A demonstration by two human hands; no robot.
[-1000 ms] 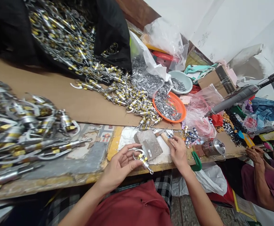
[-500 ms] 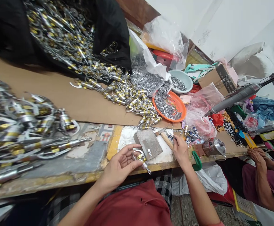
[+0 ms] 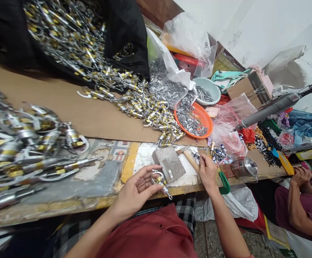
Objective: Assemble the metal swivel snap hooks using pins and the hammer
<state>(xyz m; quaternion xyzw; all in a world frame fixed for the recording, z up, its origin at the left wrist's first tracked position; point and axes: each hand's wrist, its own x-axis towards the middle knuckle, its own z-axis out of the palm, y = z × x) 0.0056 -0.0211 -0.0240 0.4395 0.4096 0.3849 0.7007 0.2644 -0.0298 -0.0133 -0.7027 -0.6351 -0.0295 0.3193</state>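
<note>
My left hand [image 3: 142, 186] holds a silver metal piece with a curved hook and a small end ring [image 3: 164, 188] between thumb and fingers, over the bench's front edge. Behind it lies a grey metal block [image 3: 167, 163], with a small perforated silver plate [image 3: 171, 174] on its face. My right hand [image 3: 207, 171] is closed at the fingertips around a small metal part [image 3: 196, 155], just right of a hammer's wooden handle [image 3: 191, 161]. A heap of similar silver and yellow pieces [image 3: 145, 107] lies behind the block.
More metal pieces [image 3: 24, 143] pile up at the left. An orange bowl [image 3: 208, 125] and a pale blue bowl [image 3: 215, 91] hold small parts. A metal cup [image 3: 244, 167], green clamp [image 3: 224, 183] and grey tool [image 3: 271, 111] are at the right, where another person [image 3: 298, 204] sits.
My right hand has shifted very slightly right, its fingers still pinched. My left hand keeps the hooked piece in nearly the same place. At the far right, the other person's hands have moved.
</note>
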